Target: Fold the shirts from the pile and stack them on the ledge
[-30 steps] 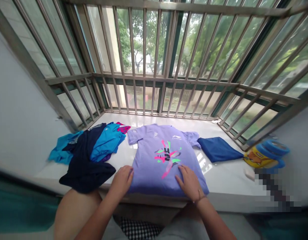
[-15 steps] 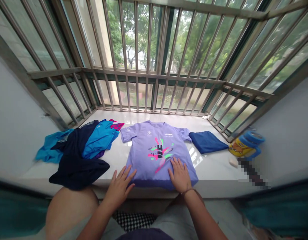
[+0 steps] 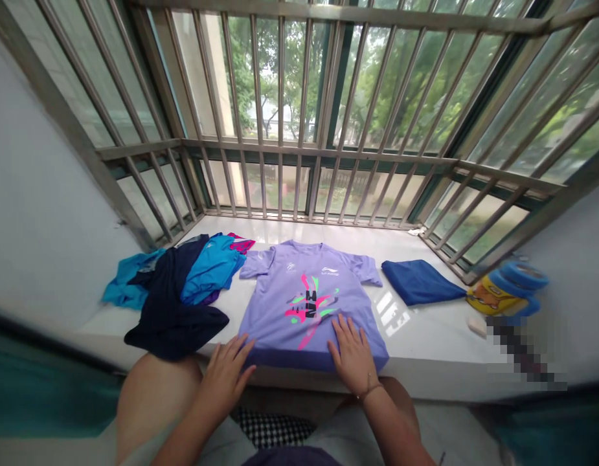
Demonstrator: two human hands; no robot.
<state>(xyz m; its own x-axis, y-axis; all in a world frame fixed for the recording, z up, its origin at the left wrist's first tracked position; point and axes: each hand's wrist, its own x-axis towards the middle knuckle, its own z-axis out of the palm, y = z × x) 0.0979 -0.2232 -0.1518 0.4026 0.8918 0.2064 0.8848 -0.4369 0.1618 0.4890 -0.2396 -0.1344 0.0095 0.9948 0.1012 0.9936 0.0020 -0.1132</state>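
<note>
A lavender T-shirt [image 3: 274, 310] with a bright pink, green and black print lies spread flat, its collar toward the window and its hem draped over the ledge's front edge. My left hand [image 3: 227, 370] rests open at the shirt's lower left corner, fingertips on the fabric. Flat on the lower right of the shirt, below the print, is my right hand [image 3: 351, 353], its fingers spread. Neither hand grips anything.
The shirt lies on a white window ledge [image 3: 425, 336]. To the left is a heap of dark and blue clothes [image 3: 182, 291]. A folded blue cloth [image 3: 420, 281] and a blue-yellow jug [image 3: 508, 288] are on the right. Metal bars [image 3: 318, 155] enclose the window side.
The view has shifted, so most things appear farther right. My left hand has slid slightly outward and toward me along the shirt's lower left edge. My right hand stays on the shirt.
</note>
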